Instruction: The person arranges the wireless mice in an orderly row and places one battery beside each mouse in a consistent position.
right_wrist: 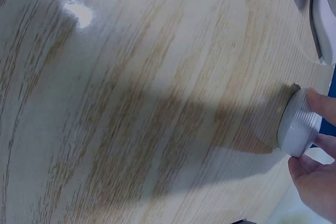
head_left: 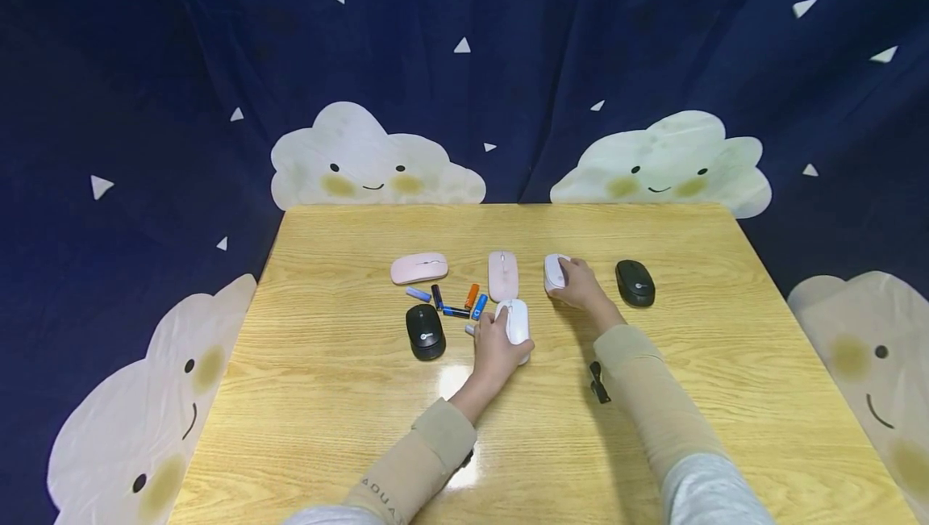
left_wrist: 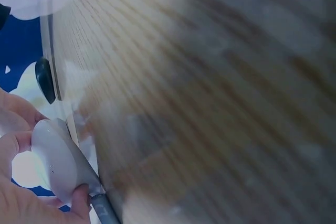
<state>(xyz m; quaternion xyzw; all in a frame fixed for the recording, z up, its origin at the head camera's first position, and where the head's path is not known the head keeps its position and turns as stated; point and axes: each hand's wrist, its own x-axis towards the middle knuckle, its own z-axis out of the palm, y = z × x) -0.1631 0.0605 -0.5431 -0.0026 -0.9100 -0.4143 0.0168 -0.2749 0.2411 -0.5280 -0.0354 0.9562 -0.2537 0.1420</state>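
My left hand point(head_left: 497, 352) grips a white computer mouse point(head_left: 517, 322) by its sides near the middle of the table; the left wrist view shows thumb and fingers around this mouse point(left_wrist: 55, 158). A grey battery point(left_wrist: 104, 208) lies close by that thumb. Farther back and to the right, my right hand point(head_left: 578, 283) holds another white mouse point(head_left: 554, 273), its thumb and fingers on opposite sides of the shell point(right_wrist: 299, 124). A pink mouse point(head_left: 502, 275) lies between the two, just behind the left hand's mouse.
Left of my left hand lie a black mouse point(head_left: 425, 331), a second pink mouse point(head_left: 419, 268) and several batteries, among them an orange one point(head_left: 472, 296) and a blue one point(head_left: 480, 306). Another black mouse point(head_left: 635, 282) stands at right. A small black strap-like piece point(head_left: 598, 384) shows beside the right sleeve.
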